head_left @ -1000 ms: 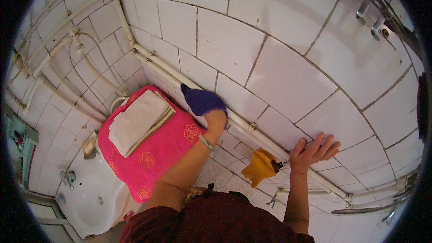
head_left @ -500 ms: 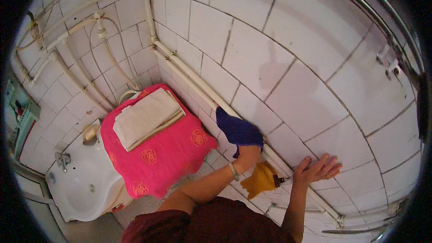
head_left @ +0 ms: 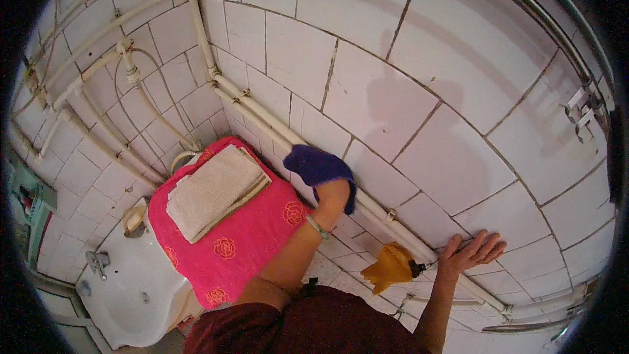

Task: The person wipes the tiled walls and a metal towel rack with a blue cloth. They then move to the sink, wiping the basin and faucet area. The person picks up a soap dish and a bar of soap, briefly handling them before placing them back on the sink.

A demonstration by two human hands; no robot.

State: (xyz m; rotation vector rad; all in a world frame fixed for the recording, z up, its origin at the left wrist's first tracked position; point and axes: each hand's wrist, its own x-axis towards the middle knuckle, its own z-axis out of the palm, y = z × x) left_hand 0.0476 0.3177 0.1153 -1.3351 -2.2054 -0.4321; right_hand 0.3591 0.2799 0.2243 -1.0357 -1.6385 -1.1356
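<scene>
My left hand (head_left: pixel 333 198), with a pale green bangle at the wrist, presses a dark blue cloth (head_left: pixel 318 162) against the tiled wall and the pale pipes (head_left: pixel 278 137) running low along it. The cloth covers my fingers, so their exact grip is hidden. My right hand (head_left: pixel 470 254) rests flat on the white tiles (head_left: pixel 517 213) just above the pipe, fingers stretched out and holding nothing. Between my two arms, a mustard-yellow cloth or glove (head_left: pixel 391 269) hangs from a dark clip below the pipe.
A pink, rose-patterned cover (head_left: pixel 252 229) bears folded white towels (head_left: pixel 216 190) left of my left arm. Beyond it stands a white washbasin (head_left: pixel 131 298) with a tap (head_left: pixel 97 263). Pipes and hoses line the far-left wall. A metal rail (head_left: pixel 550 26) crosses the upper right.
My left hand and the blue cloth have moved left along the pipe, toward the corner. My right hand stays flat on the wall. The view has shifted a little.
</scene>
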